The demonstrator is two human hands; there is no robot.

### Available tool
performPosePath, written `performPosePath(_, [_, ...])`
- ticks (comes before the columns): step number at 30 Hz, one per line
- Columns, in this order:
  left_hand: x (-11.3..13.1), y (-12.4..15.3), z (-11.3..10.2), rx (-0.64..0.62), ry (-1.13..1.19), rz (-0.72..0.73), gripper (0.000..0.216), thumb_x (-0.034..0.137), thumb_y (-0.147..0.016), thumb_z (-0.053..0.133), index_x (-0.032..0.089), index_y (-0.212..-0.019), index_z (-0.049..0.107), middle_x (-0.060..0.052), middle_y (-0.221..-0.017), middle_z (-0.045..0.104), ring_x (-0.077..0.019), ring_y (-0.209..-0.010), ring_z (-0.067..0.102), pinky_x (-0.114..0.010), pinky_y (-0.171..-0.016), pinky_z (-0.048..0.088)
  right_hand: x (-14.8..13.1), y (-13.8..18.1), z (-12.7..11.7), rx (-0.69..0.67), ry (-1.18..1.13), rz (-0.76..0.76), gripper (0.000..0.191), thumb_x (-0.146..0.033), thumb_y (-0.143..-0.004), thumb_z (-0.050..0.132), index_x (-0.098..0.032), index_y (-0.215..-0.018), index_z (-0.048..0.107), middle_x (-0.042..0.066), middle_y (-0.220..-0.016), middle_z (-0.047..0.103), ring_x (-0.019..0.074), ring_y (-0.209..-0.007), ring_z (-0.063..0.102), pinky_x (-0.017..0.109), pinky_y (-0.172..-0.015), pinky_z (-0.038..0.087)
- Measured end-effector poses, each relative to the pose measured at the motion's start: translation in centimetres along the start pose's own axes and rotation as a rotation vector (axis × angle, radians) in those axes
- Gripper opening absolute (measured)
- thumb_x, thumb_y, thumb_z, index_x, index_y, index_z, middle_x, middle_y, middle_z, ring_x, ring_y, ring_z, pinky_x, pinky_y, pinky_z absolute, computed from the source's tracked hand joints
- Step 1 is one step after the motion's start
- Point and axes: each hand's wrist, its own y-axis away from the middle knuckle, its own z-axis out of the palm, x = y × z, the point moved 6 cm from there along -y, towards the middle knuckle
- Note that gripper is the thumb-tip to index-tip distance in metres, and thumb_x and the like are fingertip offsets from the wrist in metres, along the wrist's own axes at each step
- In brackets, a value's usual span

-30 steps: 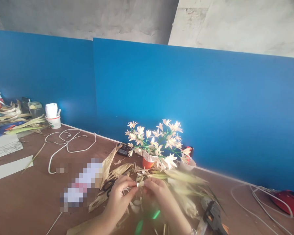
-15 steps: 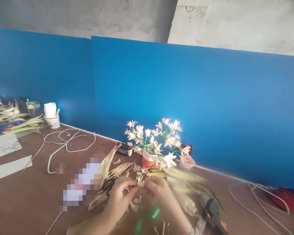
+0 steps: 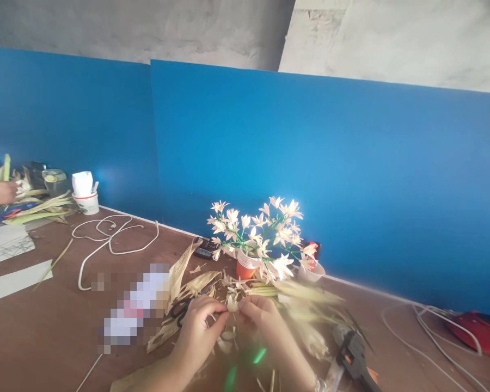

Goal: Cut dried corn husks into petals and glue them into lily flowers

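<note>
My left hand (image 3: 199,331) and my right hand (image 3: 261,318) meet low in the middle of the view, fingertips pinched together on a small pale husk flower piece (image 3: 231,305). Under and around them lie dried corn husks (image 3: 188,275) and small cut petals (image 3: 227,344). Black-handled scissors (image 3: 180,310) lie just left of my left hand. Behind my hands stands an orange paper cup (image 3: 245,267) holding a bunch of cream husk flowers (image 3: 257,231) on green stems.
A black glue gun (image 3: 353,356) lies at the lower right, white cables (image 3: 110,242) loop at the left and right, and a red object (image 3: 479,332) sits far right. Another person's hand (image 3: 0,191) shows at the far left by husks and a white cup (image 3: 87,202). Blue panels (image 3: 310,163) back the table.
My hands have stayed pinched on the small piece, shifting slightly. Another person's hand has come into view at the far left edge.
</note>
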Motion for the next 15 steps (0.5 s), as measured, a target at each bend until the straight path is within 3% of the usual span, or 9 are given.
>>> performPosePath(15, [-0.65,0.10,0.37,-0.056,0.006,-0.084,0.013,0.016,-0.077,0.058,0.019,-0.069,0.068,-0.004,-0.072,0.069,-0.0213,-0.074,0.064,-0.032,-0.072,0.047,0.64,-0.32,0.37,-0.047,0.054,0.029,0.025,-0.037,-0.063,0.064,-0.016,-0.056,0.052,-0.006,-0.043,0.046,0.0058,-0.040,0.037,0.021,-0.042,0.023])
